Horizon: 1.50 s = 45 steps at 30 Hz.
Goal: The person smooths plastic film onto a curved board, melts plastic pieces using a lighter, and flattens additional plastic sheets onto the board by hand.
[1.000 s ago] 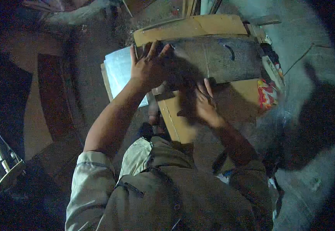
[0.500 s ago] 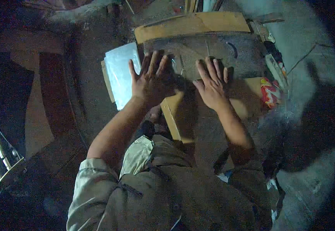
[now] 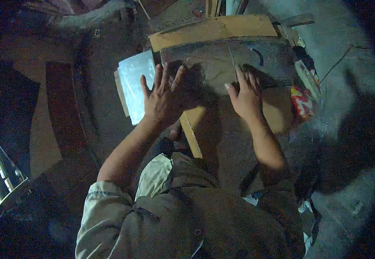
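Observation:
My left hand (image 3: 161, 97), fingers spread, is over the left edge of a dark flat board (image 3: 209, 60). Beside its thumb lies a shiny pale sheet (image 3: 133, 86). My right hand (image 3: 247, 93) is over the board's right half, fingers stretched forward and thumb apart. A thin stick (image 3: 232, 56) runs down the board to beside its index finger; whether the finger touches it I cannot tell. A dark curved piece (image 3: 258, 57) lies farther up the board.
A yellowish-brown strip (image 3: 217, 26) borders the board's far edge. A tan bar (image 3: 192, 134) stands near my foot. At the right are a red and yellow packet (image 3: 302, 103) and a pale block (image 3: 308, 77). A ribbed, light-coloured object (image 3: 0, 168) is at far left.
My right hand has shifted right and slightly back, its fingers now closer together, showing more of the thin stick. My left hand has moved slightly left, still spread.

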### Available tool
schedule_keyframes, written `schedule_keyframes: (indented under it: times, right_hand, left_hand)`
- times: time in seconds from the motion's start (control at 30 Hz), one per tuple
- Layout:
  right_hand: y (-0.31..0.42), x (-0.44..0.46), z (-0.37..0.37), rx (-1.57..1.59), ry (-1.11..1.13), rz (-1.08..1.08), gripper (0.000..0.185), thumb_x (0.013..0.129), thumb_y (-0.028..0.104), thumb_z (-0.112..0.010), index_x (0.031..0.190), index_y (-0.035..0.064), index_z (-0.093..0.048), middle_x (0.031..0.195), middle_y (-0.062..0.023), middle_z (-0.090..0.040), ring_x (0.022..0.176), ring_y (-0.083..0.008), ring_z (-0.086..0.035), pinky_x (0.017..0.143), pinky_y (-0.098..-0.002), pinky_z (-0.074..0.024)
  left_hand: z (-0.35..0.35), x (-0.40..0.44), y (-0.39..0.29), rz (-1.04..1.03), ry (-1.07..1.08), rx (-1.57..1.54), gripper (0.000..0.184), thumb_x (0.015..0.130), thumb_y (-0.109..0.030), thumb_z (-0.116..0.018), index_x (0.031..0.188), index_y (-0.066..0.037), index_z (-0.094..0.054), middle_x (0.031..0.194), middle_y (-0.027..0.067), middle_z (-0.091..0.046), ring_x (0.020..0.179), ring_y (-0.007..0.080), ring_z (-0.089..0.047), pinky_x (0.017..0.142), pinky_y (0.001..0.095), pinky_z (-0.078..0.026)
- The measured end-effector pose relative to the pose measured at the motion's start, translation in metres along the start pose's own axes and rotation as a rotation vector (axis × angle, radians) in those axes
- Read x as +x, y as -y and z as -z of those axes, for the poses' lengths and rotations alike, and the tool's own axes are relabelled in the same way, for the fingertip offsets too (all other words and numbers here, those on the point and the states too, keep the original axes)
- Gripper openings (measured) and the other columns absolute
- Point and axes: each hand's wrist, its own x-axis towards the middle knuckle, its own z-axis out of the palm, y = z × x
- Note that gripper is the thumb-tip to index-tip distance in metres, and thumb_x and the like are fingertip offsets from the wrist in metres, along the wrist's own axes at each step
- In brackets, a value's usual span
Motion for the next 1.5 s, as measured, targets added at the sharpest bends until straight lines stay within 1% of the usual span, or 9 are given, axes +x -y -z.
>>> schedule_keyframes:
  times: [0.3, 0.43, 0.6, 0.67, 0.83, 0.87, 1.0, 1.3, 1.5]
  right_hand:
    - [0.000, 0.003, -0.035, 0.393, -0.126, -0.227, 0.036, 0.084, 0.015, -0.062, 0.116, 0.0057, -0.049, 0.109, -0.0191, -0.058, 0.101, -0.0363, -0.056, 0.087, -0.0419, -0.0441]
    - [-0.002, 0.000, -0.029, 0.399, -0.073, -0.262, 0.028, 0.084, 0.013, -0.063, 0.106, 0.0029, -0.049, 0.097, -0.0148, -0.061, 0.092, -0.0288, -0.061, 0.080, -0.0396, -0.0465]
    - [0.006, -0.017, -0.011, 0.628, -0.076, -0.376, 0.030, 0.084, 0.024, -0.066, 0.098, 0.0021, -0.050, 0.087, -0.0102, -0.059, 0.080, -0.0192, -0.058, 0.071, -0.0335, -0.0449]
    - [-0.011, -0.022, -0.024, 0.586, -0.021, -0.398, 0.040, 0.083, 0.035, -0.067, 0.099, 0.0023, -0.050, 0.087, -0.0070, -0.059, 0.077, -0.0156, -0.058, 0.062, -0.0292, -0.0443]
    - [0.006, -0.031, -0.038, 1.040, -0.062, -0.561, 0.044, 0.081, 0.030, -0.071, 0.108, 0.0068, -0.043, 0.088, -0.0043, -0.058, 0.078, -0.0134, -0.059, 0.054, -0.0266, -0.0464]
    - [0.004, -0.032, -0.046, 1.128, -0.093, -0.615, 0.044, 0.081, 0.028, -0.071, 0.108, 0.0079, -0.043, 0.088, -0.0041, -0.058, 0.077, -0.0138, -0.060, 0.053, -0.0262, -0.0456]
    - [-0.002, -0.041, -0.028, 1.445, -0.041, -0.634, 0.042, 0.079, 0.019, -0.072, 0.109, 0.0122, -0.044, 0.090, -0.0042, -0.060, 0.074, -0.0156, -0.063, 0.051, -0.0253, -0.0430]
    - [-0.006, -0.058, -0.002, 1.414, 0.143, -0.776, 0.022, 0.081, 0.023, -0.071, 0.092, 0.0077, -0.060, 0.077, -0.0013, -0.059, 0.068, -0.0138, -0.060, 0.052, -0.0260, -0.0404]
    - [-0.024, -0.056, -0.011, 1.382, 0.064, -0.668, 0.020, 0.083, 0.026, -0.068, 0.086, 0.0087, -0.059, 0.072, 0.0011, -0.057, 0.062, -0.0102, -0.057, 0.048, -0.0240, -0.0380]
  left_hand:
    - [0.001, -0.030, -0.025, -0.038, 0.081, -0.161, 0.080, 0.083, -0.050, -0.057, 0.145, -0.012, -0.022, 0.146, 0.0235, -0.023, 0.135, 0.0377, -0.024, 0.109, 0.0570, -0.016]
    - [0.006, -0.066, -0.044, -0.028, 0.042, -0.761, 0.069, 0.084, -0.028, -0.065, 0.138, -0.002, -0.031, 0.135, 0.0187, -0.041, 0.124, 0.0353, -0.040, 0.104, 0.0440, -0.032]
    - [-0.033, -0.096, -0.057, 0.829, 0.425, -1.798, 0.064, 0.089, -0.036, -0.059, 0.138, -0.005, -0.032, 0.129, 0.0150, -0.044, 0.112, 0.0230, -0.048, 0.092, 0.0353, -0.041]
    - [-0.042, -0.091, -0.061, 0.805, 0.327, -1.890, 0.060, 0.091, -0.037, -0.057, 0.137, -0.006, -0.034, 0.127, 0.0119, -0.047, 0.114, 0.0215, -0.047, 0.091, 0.0350, -0.041]
    - [-0.048, -0.067, -0.056, 0.980, 0.211, -2.213, 0.047, 0.093, -0.041, -0.052, 0.127, -0.010, -0.045, 0.121, 0.0057, -0.053, 0.113, 0.0226, -0.048, 0.092, 0.0388, -0.039]
    - [-0.036, -0.065, -0.055, 0.767, 0.215, -2.248, 0.044, 0.092, -0.044, -0.051, 0.118, -0.008, -0.050, 0.114, 0.0072, -0.055, 0.109, 0.0233, -0.049, 0.092, 0.0397, -0.039]
    - [-0.058, -0.060, -0.051, 0.729, 0.217, -2.523, 0.034, 0.095, -0.038, -0.048, 0.106, -0.007, -0.056, 0.098, 0.0052, -0.060, 0.095, 0.0200, -0.057, 0.086, 0.0380, -0.043]
    - [-0.055, -0.062, -0.058, 0.772, 0.053, -2.275, 0.019, 0.093, -0.024, -0.057, 0.088, -0.006, -0.061, 0.079, 0.0049, -0.063, 0.068, 0.0142, -0.060, 0.059, 0.0275, -0.047]
    - [-0.050, -0.068, -0.048, 0.815, 0.003, -1.888, 0.028, 0.092, -0.031, -0.058, 0.092, -0.004, -0.063, 0.081, 0.0055, -0.065, 0.069, 0.0135, -0.060, 0.060, 0.0257, -0.045]
